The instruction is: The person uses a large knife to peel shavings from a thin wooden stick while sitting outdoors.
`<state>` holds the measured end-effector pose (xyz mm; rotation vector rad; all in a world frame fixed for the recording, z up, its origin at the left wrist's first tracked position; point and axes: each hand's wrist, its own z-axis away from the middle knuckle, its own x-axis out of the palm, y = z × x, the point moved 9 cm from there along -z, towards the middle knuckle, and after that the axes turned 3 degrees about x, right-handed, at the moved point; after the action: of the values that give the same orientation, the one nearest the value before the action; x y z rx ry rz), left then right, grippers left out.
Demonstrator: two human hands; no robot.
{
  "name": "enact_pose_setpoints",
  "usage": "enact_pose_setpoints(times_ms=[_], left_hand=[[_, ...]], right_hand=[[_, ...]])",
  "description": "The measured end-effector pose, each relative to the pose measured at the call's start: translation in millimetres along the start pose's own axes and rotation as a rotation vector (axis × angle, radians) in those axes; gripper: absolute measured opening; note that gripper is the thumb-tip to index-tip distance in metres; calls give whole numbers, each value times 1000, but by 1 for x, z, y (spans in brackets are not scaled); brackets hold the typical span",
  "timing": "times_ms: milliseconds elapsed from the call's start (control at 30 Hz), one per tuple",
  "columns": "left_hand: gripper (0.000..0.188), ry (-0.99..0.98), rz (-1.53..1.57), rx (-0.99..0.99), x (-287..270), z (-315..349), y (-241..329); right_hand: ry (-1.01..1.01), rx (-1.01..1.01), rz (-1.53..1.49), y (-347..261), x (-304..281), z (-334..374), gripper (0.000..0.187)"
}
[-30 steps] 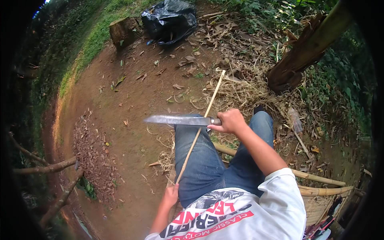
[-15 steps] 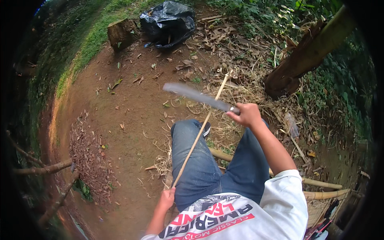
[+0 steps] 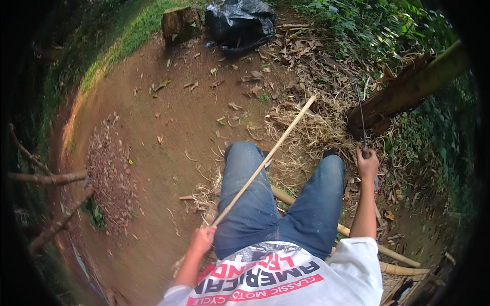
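The left hand is closed around the near end of a bamboo strip slanting across the left thigh. The right hand grips a long knife (blade upward) beside the right knee. Bare dirt ground lies open leftward.
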<state>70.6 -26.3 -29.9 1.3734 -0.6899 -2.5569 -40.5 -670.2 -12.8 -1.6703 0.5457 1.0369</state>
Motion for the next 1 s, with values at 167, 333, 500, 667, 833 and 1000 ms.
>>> enact_pose_setpoints(times_ms=[167,333,500,667,833,1000], left_hand=[[44,-31,-25,73,-17,-3,25],[34,11,-12,132,-26,4,39],[32,-8,-7,160,-22,8,49],[33,-94,3,120,-24,9,49],[34,-116,-25,148,-31,0,50],[33,-9,66,307,-47,-22,122]], right_hand=[[-65,-12,-303,11,-5,68,29],[-299,144,-805,-67,33,128,23],[-549,282,-1146,-156,80,177,42],[-722,391,-1306,-190,106,202,18],[-738,382,-1279,-184,107,210,11],[-728,382,-1281,-180,100,211,9]])
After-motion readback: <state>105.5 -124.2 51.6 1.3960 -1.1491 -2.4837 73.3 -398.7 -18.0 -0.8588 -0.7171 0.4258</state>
